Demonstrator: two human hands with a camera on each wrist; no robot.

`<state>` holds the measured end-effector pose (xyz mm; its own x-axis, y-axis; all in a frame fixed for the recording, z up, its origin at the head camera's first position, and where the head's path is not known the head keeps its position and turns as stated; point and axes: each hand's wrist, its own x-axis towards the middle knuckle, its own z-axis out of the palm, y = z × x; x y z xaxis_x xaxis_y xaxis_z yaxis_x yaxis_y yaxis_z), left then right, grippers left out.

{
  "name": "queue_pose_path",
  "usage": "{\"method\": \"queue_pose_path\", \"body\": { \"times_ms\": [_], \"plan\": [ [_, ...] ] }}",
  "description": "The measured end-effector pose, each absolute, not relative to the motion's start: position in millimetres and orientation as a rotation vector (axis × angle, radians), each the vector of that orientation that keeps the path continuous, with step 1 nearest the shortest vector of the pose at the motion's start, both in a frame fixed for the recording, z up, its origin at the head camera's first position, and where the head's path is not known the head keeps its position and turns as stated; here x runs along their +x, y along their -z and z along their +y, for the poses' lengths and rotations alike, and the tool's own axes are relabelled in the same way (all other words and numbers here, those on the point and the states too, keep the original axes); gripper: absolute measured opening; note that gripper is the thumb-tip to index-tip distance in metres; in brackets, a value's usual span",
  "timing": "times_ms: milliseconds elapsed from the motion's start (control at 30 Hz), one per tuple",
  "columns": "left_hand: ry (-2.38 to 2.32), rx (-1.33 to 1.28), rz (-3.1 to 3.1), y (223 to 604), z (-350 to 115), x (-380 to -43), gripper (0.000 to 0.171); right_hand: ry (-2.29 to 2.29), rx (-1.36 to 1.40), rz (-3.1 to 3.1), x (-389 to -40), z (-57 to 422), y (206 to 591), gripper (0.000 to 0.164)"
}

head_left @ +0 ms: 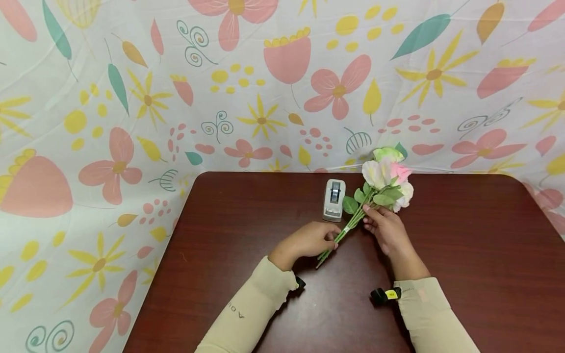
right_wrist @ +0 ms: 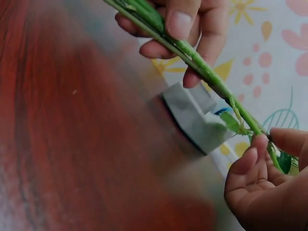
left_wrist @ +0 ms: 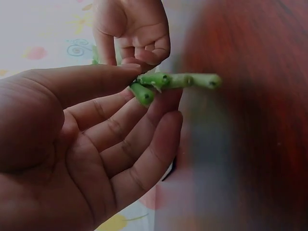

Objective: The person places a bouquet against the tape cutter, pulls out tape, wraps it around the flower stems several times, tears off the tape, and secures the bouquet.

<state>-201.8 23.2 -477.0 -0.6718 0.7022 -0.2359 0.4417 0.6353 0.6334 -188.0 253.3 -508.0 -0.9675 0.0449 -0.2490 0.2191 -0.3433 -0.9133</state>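
A bunch of flowers (head_left: 383, 177) with white, pink and green blooms slants over the table, blooms at the far right. My left hand (head_left: 311, 239) pinches the green stems (head_left: 342, 236) near their lower ends, thumb on one side. The cut stem ends (left_wrist: 159, 81) poke out past its fingertips in the left wrist view. Higher up, just below the leaves, my right hand (head_left: 388, 230) holds the stems between thumb and fingers. A small whitish patch shows on the stems between the hands. Just left of the leaves stands a grey-white tape dispenser (head_left: 334, 200).
The dark red-brown wooden table (head_left: 481, 245) has rounded far corners. Behind and to the left hangs a white cloth (head_left: 273, 108) printed with flowers and leaves. Each wrist wears a black camera mount, the right one (head_left: 385, 295) with a yellow label.
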Motion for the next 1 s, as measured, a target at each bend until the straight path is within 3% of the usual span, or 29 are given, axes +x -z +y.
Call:
{"method": "queue_pose_path", "body": {
  "times_ms": [633, 1000],
  "plan": [
    [-0.726, 0.881, 2.377, 489, 25, -204, 0.035, 2.425, 0.268, 1.846, -193, 255, 528, 0.009],
    [-0.711, 0.914, 2.395, 495, 23, -206, 0.032, 2.156, 0.285, 2.177, -192, 253, 535, 0.043]
  ]
}}
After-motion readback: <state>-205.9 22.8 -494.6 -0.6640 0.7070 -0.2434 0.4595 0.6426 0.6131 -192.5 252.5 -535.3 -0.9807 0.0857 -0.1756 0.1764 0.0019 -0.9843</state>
